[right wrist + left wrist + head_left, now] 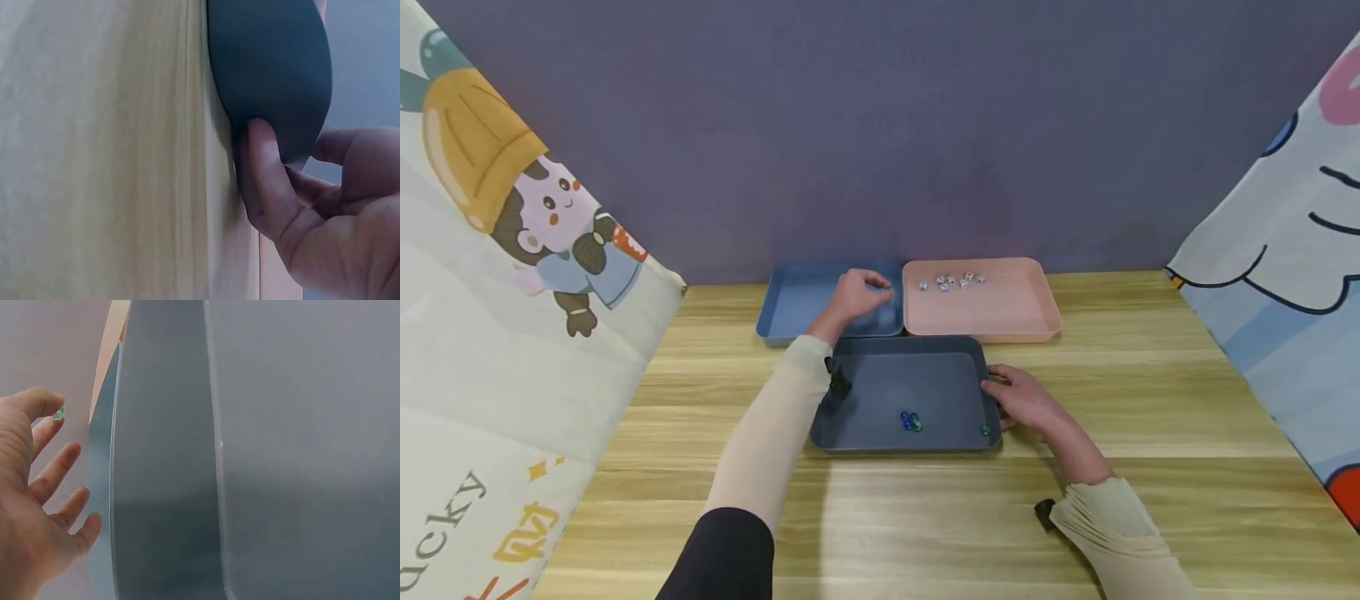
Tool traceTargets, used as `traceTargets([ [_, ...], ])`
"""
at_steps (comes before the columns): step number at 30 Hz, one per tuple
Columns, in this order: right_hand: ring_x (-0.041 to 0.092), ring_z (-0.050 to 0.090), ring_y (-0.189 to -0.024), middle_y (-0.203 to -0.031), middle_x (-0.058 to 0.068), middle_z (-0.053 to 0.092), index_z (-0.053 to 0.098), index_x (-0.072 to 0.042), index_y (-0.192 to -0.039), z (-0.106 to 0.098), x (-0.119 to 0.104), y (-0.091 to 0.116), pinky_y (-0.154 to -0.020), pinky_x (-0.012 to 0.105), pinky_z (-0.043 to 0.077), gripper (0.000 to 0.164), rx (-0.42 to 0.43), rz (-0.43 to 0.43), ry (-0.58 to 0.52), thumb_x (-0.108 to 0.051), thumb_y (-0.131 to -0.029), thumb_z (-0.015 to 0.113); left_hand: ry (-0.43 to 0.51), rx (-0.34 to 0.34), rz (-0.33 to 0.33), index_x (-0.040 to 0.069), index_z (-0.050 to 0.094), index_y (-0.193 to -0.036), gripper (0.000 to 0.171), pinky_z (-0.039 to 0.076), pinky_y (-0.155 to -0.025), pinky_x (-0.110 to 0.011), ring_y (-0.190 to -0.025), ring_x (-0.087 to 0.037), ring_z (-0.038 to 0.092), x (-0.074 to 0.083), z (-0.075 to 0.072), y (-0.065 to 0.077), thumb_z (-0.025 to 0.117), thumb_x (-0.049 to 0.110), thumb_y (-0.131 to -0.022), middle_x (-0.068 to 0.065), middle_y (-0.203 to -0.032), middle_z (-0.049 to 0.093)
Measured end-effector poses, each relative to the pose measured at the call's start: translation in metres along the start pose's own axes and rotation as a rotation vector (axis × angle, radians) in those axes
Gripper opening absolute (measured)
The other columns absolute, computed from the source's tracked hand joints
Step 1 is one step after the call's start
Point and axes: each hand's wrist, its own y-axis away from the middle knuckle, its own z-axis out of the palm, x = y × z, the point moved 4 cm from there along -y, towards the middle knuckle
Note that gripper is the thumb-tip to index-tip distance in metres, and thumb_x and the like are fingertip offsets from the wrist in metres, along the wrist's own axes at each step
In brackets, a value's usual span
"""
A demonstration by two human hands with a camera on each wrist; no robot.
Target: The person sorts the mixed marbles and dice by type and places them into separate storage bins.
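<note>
My left hand [855, 295] is over the blue tray [790, 296], at the back left. It pinches a small green marble [59, 414] between thumb and index finger, the other fingers spread apart. My right hand [1028, 402] holds the right wall of the dark grey tray [917, 371], its thumb [265, 147] pressed to the outside in the right wrist view. Inside that tray, several blue and green marbles [912, 421] cluster near the front, and a lone green marble [986, 431] lies in the front right corner.
Beside the blue tray stands a pink tray [992, 312] with several white dice [964, 283] in it. All three trays rest on a wood-grain table [1112, 358] against a dark backdrop [880, 125]. Printed cloths [535, 350] hang at both sides.
</note>
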Motion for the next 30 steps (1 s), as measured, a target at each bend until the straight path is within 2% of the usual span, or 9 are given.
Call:
traceTargets([
  [14, 0.024, 0.063, -0.076, -0.114, 0.026, 0.057, 0.034, 0.002, -0.148, 0.0, 0.0, 0.001, -0.06, 0.039, 0.057, 0.051, 0.0, 0.011, -0.008, -0.02, -0.104, 0.046, -0.034, -0.013, -0.041, 0.019, 0.075, -0.104, 0.019, 0.051, -0.083, -0.042, -0.107, -0.023, 0.057, -0.001, 0.01, -0.007, 0.07, 0.032, -0.091, -0.002, -0.118, 0.062],
  [21, 0.025, 0.063, -0.077, -0.122, 0.028, 0.054, 0.033, 0.002, -0.149, 0.0, 0.0, 0.002, -0.06, 0.039, 0.057, 0.052, -0.007, 0.006, -0.023, -0.02, -0.104, 0.046, -0.038, -0.028, -0.036, 0.019, 0.075, -0.103, 0.019, 0.051, -0.082, -0.041, -0.104, -0.021, 0.057, 0.003, 0.011, -0.006, 0.069, 0.032, -0.092, -0.001, -0.117, 0.062],
  [30, 0.024, 0.063, -0.076, -0.121, 0.027, 0.054, 0.033, 0.002, -0.149, -0.001, 0.0, 0.003, -0.06, 0.039, 0.057, 0.052, -0.008, 0.003, -0.019, -0.02, -0.104, 0.046, -0.034, -0.022, -0.027, 0.019, 0.076, -0.1, 0.016, 0.052, -0.081, -0.039, -0.099, -0.018, 0.06, 0.008, 0.011, -0.004, 0.068, 0.031, -0.093, 0.001, -0.113, 0.064],
])
